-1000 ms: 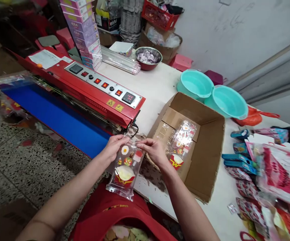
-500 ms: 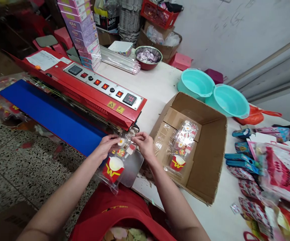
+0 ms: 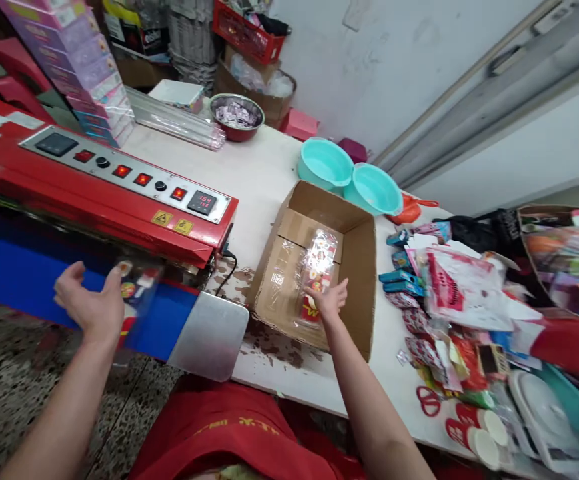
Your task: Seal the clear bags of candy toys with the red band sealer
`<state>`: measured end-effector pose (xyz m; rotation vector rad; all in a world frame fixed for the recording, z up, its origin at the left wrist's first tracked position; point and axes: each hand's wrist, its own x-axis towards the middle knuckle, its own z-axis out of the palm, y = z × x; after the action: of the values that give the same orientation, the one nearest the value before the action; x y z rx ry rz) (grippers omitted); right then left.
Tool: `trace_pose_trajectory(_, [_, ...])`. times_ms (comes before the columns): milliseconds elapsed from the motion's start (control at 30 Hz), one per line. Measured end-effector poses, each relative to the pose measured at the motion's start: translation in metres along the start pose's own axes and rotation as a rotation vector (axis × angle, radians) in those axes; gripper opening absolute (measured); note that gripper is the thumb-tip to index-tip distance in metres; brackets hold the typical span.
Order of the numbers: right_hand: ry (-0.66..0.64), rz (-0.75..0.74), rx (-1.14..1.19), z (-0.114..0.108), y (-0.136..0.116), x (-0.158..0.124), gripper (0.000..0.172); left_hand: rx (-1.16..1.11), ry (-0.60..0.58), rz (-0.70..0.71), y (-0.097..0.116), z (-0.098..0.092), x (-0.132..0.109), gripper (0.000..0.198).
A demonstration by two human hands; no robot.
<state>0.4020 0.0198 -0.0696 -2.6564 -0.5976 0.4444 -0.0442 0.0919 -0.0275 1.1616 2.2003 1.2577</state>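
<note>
My left hand (image 3: 92,303) hovers with spread fingers over the blue belt (image 3: 29,270) of the red sealing machine (image 3: 99,193), right beside a clear toy packet (image 3: 137,293) that lies blurred on the belt under the machine's edge. My right hand (image 3: 330,299) reaches into the open cardboard box (image 3: 354,293), fingers apart, touching the clear packets (image 3: 314,267) with a red and yellow fries toy stacked inside. Neither hand holds anything.
Two teal basins (image 3: 349,177) stand behind the box. A steel bowl (image 3: 235,115) of small wrappers, clear bag stacks and purple boxes (image 3: 77,67) sit at the back left. A heap of colourful packets and toys (image 3: 459,313) covers the table to the right.
The packet both hands held has gone onto the belt and been let go. My left hand opened beside it; my right hand moved right into the box. The camera turned right.
</note>
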Motion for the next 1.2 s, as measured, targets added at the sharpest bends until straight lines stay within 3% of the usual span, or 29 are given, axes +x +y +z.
trace_pose_trajectory(67, [-0.146, 0.071, -0.064, 0.006, 0.021, 0.017, 0.141, 0.133, 0.116, 0.223, 0.008, 0.002, -0.019, 0.057])
trace_pose_trajectory(100, [-0.195, 0.062, -0.069, 0.008, 0.025, 0.020, 0.140, 0.145, 0.113, 0.301, 0.014, 0.004, -0.032, 0.055])
trace_pose_trajectory(200, [-0.200, -0.016, -0.062, -0.002, 0.016, 0.013, 0.135, 0.030, -0.074, 0.382, 0.039, 0.019, -0.080, 0.048])
trace_pose_trajectory(267, [-0.158, -0.115, -0.049, -0.024, -0.004, -0.004, 0.133, -0.099, -0.259, 0.307, 0.059, 0.033, -0.112, 0.041])
trace_pose_trajectory(333, [-0.133, -0.257, -0.009, -0.049, -0.025, -0.029, 0.132, -0.260, -0.538, 0.157, 0.081, 0.049, -0.137, 0.036])
trace_pose_trajectory(400, [-0.148, -0.382, 0.052, -0.069, -0.043, -0.061, 0.131, -0.438, -0.842, -0.048, 0.103, 0.065, -0.155, 0.046])
trace_pose_trajectory(467, [-0.239, -0.510, 0.123, -0.078, -0.054, -0.091, 0.129, -0.628, -1.077, -0.238, 0.120, 0.078, -0.164, 0.063])
trace_pose_trajectory(533, [-0.384, -0.597, 0.231, -0.078, -0.059, -0.111, 0.127, -0.755, -1.188, -0.361, 0.128, 0.083, -0.163, 0.069])
trace_pose_trajectory(633, [-0.489, -0.592, 0.450, -0.074, -0.069, -0.113, 0.124, -0.734, -1.230, -0.448, 0.121, 0.072, -0.153, 0.064])
trace_pose_trajectory(700, [-0.572, -0.580, 0.582, -0.071, -0.080, -0.101, 0.111, -0.665, -1.292, -0.492, 0.108, 0.055, -0.146, 0.065])
trace_pose_trajectory(833, [-1.038, -0.604, 0.630, -0.059, -0.100, -0.079, 0.041, -0.603, -1.393, -0.529, 0.078, 0.022, -0.137, 0.068])
trace_pose_trajectory(867, [-1.122, -0.586, 0.604, -0.054, -0.103, -0.079, 0.032, -0.591, -1.391, -0.537, 0.071, 0.017, -0.136, 0.068])
trace_pose_trajectory(933, [-1.180, -0.523, 0.573, -0.042, -0.105, -0.083, 0.031, -0.593, -1.377, -0.575, 0.063, 0.011, -0.133, 0.067])
trace_pose_trajectory(1000, [-1.144, -0.463, 0.581, -0.029, -0.105, -0.092, 0.031, -0.658, -1.343, -0.624, 0.062, 0.011, -0.129, 0.060])
trace_pose_trajectory(1200, [-1.133, -0.349, 0.561, -0.007, -0.104, -0.117, 0.036, -0.708, -1.019, -0.736, 0.072, 0.034, -0.107, 0.042])
